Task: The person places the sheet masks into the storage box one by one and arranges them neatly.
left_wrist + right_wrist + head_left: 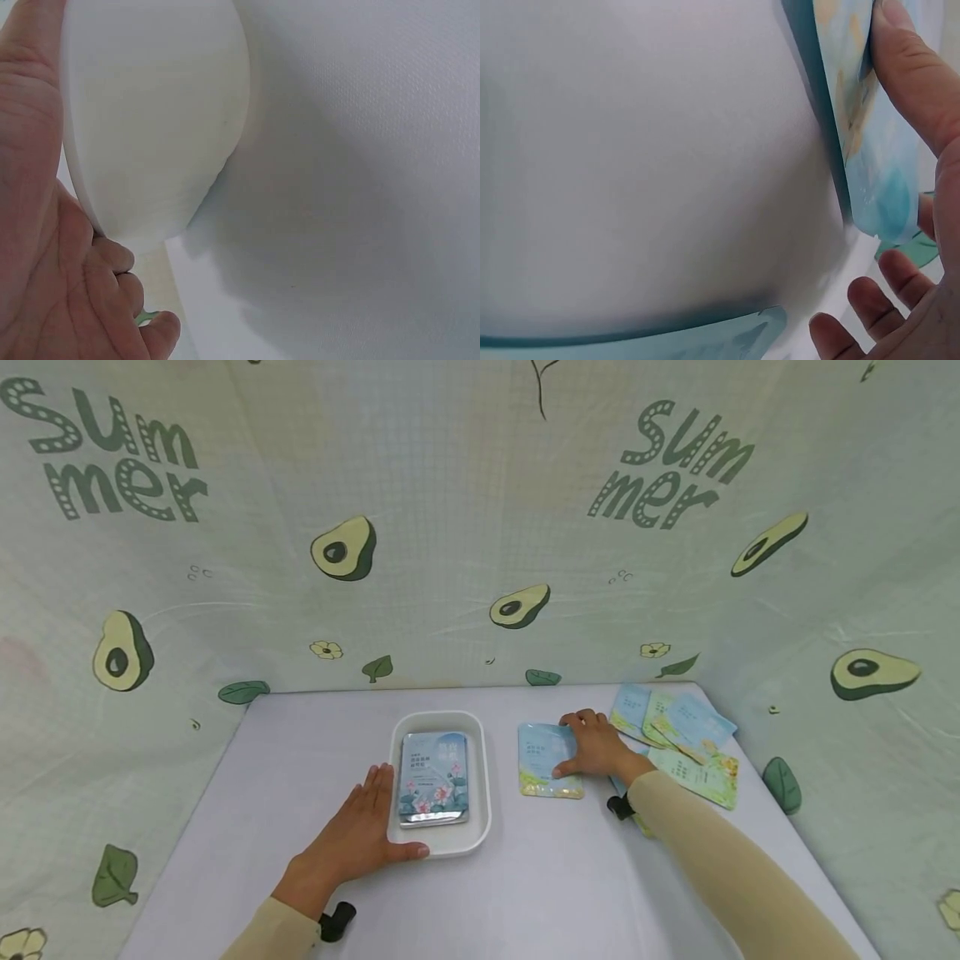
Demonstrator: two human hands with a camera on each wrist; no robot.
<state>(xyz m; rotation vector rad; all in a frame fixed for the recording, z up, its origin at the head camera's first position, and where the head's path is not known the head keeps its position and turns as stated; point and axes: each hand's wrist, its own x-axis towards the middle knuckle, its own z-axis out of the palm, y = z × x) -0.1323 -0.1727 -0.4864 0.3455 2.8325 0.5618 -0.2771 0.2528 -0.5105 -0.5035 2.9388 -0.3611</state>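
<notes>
A white tray [480, 827] stands left of the table's middle and holds blue sachets [433, 777] printed with pink flowers. Against the tray's left side lies my left hand [360, 827], fingers straight and thumb along the near rim. In the left wrist view the tray's outer wall [157, 112] fills the space beside this hand. My right hand [596, 747] pinches the right edge of a light blue sachet [546, 760]. The right wrist view shows the thumb on the face of that sachet [885, 172], which stands off the tablecloth on edge.
At the table's right edge lies a loose, overlapping pile of blue and green sachets [693, 772], partly under my right forearm. A white cloth [517, 902] covers the table. An avocado-printed curtain [435, 635] hangs round its back and sides.
</notes>
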